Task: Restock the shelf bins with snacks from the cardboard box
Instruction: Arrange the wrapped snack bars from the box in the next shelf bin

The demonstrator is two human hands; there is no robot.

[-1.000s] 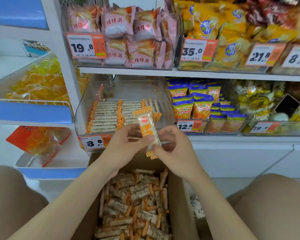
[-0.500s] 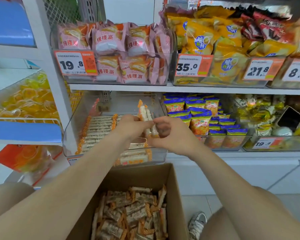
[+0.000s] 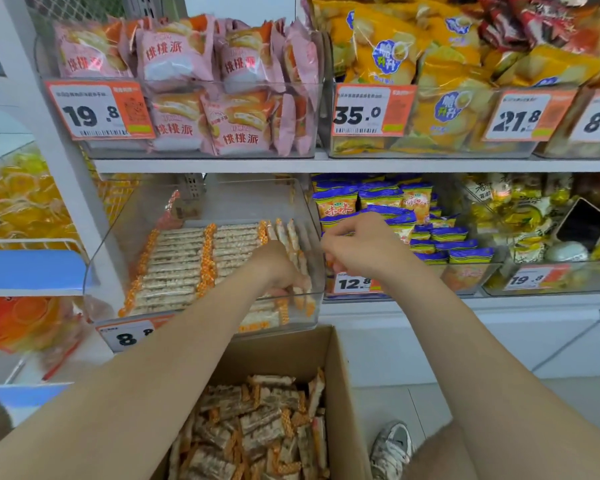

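Observation:
A clear shelf bin (image 3: 118, 244) with an 8.8 price tag holds neat rows of orange-ended snack bars (image 3: 181, 265). My left hand (image 3: 278, 271) reaches into its right side, fingers curled down round a few upright bars (image 3: 293, 237) standing against the right wall. Just outside that wall hovers my right hand (image 3: 361, 251), its fingers curled and nothing visible in them. Below, the open cardboard box (image 3: 347, 393) is full of loose bars (image 3: 264, 431) of the same kind.
To the right, a bin of blue-and-orange packets (image 3: 447, 233) has a 12.8 tag. Pink pie packs (image 3: 222, 81) and yellow chip bags (image 3: 430, 98) fill the shelf above. Yellow sweets (image 3: 18, 202) sit at left. A shoe (image 3: 392, 448) stands beside the box.
Both hands rose from above the box to the bin with the snack bars. The left hand went into the bin with them and the right hand drew away to the right.

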